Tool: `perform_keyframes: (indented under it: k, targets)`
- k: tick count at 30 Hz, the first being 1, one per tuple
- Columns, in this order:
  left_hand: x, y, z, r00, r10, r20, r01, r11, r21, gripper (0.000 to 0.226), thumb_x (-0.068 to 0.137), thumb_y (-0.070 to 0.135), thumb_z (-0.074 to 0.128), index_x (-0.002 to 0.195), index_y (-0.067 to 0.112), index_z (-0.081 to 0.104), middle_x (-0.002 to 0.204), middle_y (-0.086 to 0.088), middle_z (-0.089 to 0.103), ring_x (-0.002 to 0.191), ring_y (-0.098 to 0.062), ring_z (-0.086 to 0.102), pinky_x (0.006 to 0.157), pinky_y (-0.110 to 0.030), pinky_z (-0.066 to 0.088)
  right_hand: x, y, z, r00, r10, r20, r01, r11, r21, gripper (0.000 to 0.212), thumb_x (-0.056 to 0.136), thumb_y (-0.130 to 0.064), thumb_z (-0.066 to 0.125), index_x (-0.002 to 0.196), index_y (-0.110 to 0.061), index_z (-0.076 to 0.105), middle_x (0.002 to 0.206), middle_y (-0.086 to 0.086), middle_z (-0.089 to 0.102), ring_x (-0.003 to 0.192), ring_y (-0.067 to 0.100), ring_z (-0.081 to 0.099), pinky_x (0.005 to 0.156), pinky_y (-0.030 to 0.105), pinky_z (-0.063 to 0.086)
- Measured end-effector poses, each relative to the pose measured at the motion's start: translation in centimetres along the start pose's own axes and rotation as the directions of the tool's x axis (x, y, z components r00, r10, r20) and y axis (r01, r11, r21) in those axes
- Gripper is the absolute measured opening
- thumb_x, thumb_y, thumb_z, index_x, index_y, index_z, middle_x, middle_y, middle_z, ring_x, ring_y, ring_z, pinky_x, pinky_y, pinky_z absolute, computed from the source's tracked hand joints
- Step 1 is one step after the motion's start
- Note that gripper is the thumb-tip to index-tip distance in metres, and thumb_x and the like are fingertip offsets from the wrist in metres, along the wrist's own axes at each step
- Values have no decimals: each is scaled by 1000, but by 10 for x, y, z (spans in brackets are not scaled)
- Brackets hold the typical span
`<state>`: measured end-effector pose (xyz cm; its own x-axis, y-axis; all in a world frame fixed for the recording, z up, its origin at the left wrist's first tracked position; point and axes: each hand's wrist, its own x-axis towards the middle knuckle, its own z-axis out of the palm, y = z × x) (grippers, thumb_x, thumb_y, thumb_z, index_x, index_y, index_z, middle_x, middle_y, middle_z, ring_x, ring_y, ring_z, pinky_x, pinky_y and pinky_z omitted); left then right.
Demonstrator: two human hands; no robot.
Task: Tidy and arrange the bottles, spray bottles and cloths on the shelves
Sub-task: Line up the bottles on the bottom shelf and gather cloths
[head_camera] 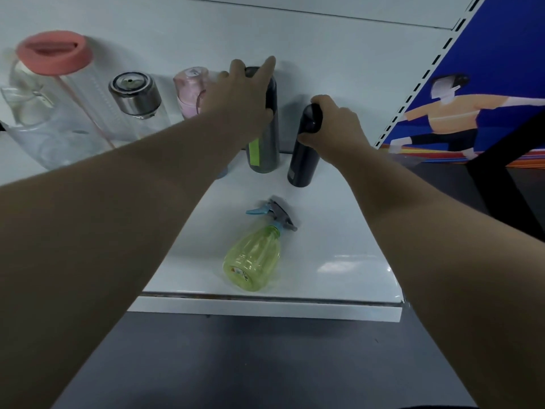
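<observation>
Bottles: setting two dark ones upright in the back row

Head view. At upper centre of the frame the left hand [244,90] grips the top of the grey bottle [265,154]. Its fingers curl over the cap, the thumb is round the side, and the forefinger points straight up toward the back panel [324,39]. Just right of it, the right hand [333,122] wraps curled fingers round the cap of the black bottle [303,160]. Both bottles stand on the white shelf [339,231] near the panel, close together but apart.

The step looks like lining these two up with the clear bottles [135,98] in the upper left. Slide them rather than lift. Held at the cap, tall bottles tip easily, so push low and slowly and leave an even gap between them. The green spray bottle [253,258] lies on its side at lower centre and is probably next to stand up.
</observation>
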<state>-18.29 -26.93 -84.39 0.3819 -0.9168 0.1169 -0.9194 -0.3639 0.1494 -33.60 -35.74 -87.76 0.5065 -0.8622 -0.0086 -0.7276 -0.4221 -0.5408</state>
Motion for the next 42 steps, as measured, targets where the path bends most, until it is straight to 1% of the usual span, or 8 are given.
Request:
perform_keyframes:
  k: [6, 22, 25, 30, 32, 34, 37, 42]
  targets:
    - [6, 10, -3, 999, 49, 19, -49, 999, -12, 58, 94, 23, 56, 147, 33, 32, 138, -19, 36, 122, -43, 45, 76, -46, 39, 1, 2, 2, 1000, 3, -24, -2, 999, 36, 70, 90, -24, 67, 151, -25, 34, 130, 16, 56, 118, 32, 52, 92, 40, 51]
    - [-7, 8, 1, 994, 108, -26, -102, 980, 170, 72, 95, 35, 56, 156, 29, 17, 157, -24, 20, 138, -46, 29, 107, -55, 31, -8, -4, -6, 988, -134, -76, 91, 906, -414, 77, 80, -47, 71, 145, -28, 36, 134, 12, 38, 99, 36, 58, 73, 39, 48]
    - [-19, 9, -6, 971, 155, -181, -136, 985, 110, 64, 92, 28, 53, 151, 19, 33, 154, -24, 30, 139, -44, 31, 108, -54, 31, -13, -11, -11, 984, -165, -71, 115, 882, -456, 77, 80, -48, 71, 145, -28, 35, 136, 11, 37, 97, 35, 58, 69, 37, 44]
    - [-74, 5, -7, 838, 180, -515, -258, 963, -82, 34, 79, 15, 52, 110, 4, 60, 100, -19, 60, 87, -37, 56, 73, -48, 48, -21, -24, -21, 983, -164, -77, 108, 870, -481, 71, 81, -41, 69, 142, -25, 38, 135, 12, 37, 86, 32, 51, 68, 37, 39]
    - [-99, 4, 9, 924, 108, -367, -211, 943, -255, 32, 84, 21, 57, 113, 8, 57, 104, -16, 58, 94, -36, 55, 79, -47, 49, -22, -25, -21, 985, -156, -68, 98, 850, -518, 66, 82, -35, 69, 139, -23, 40, 134, 13, 37, 81, 32, 48, 67, 37, 39]
    - [-129, 1, 28, 1000, 9, 5, -6, 930, -368, 49, 88, 39, 59, 131, 21, 46, 123, -9, 51, 116, -30, 48, 93, -44, 46, -28, -29, -18, 985, -166, -41, 114, 816, -567, 62, 82, -29, 69, 137, -21, 41, 132, 14, 36, 79, 31, 47, 65, 37, 39]
    - [-165, -3, 53, 928, -30, 372, 125, 964, -233, 86, 82, 67, 57, 152, 35, 19, 148, -4, 36, 133, -30, 37, 105, -42, 39, -35, -41, -16, 982, -190, -9, 141, 762, -632, 63, 83, -21, 70, 138, -20, 39, 132, 15, 36, 79, 31, 45, 63, 38, 39]
    - [-188, -2, 77, 832, -87, 547, 248, 942, -228, 102, 80, 62, 60, 156, 33, -3, 140, -15, 44, 121, -37, 52, 100, -42, 45, -52, -66, -18, 967, -254, -27, 175, 736, -654, 46, 84, -22, 68, 124, -10, 47, 126, 15, 41, 75, 30, 43, 59, 37, 36]
